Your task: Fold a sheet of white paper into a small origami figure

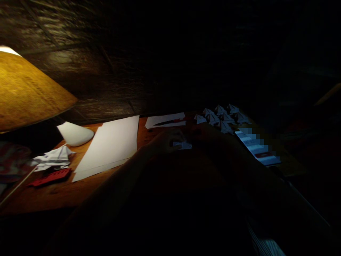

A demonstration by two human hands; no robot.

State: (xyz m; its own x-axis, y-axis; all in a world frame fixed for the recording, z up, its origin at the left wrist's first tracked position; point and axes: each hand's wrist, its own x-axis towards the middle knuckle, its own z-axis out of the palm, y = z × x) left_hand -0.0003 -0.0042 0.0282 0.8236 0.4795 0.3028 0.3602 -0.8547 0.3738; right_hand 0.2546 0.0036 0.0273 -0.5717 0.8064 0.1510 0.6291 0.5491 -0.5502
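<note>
The scene is very dark. My left hand (167, 140) lies on the wooden table (58, 193) with its fingers curled onto a small folded white paper (183, 145). My right hand (204, 137) is a dim shape on the other side of that paper; its fingers cannot be made out. Behind the hands lies a white sheet with scissors (169, 122) on it. A group of several small folded paper shapes (222, 116) sits to the far right.
A yellow lampshade (26, 92) fills the left edge, with a white lamp base (76, 134) beside it. A stack of white sheets (110, 147), crumpled paper (54, 157) and a red flat object (50, 177) lie left. A printed strip (257, 147) lies right.
</note>
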